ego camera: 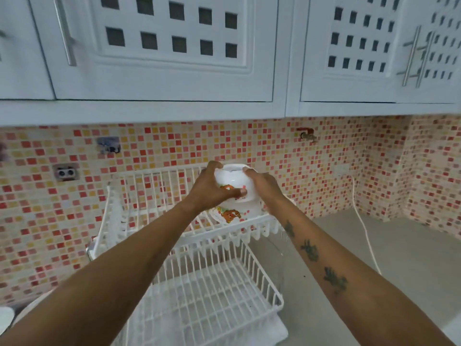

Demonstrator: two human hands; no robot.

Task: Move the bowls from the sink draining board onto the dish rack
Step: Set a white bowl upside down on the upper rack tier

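A white bowl [233, 179] with an orange bear print is held upside down between both my hands, over the top tier of a white wire dish rack [159, 181]. My left hand [212, 188] grips its left side, thumb across the front. My right hand [262, 184] grips its right side. Under it, a second white bowl [234, 212] with the same bear print rests upside down on the top tier; the held bowl seems to sit on top of it.
The rack's lower tier [212, 290] holds nothing and stands on a white cloth [272, 333]. The grey counter [399, 258] extends right, with a white cable [366, 236] across it. White wall cabinets [174, 58] hang low overhead. The mosaic backsplash carries a socket [66, 172].
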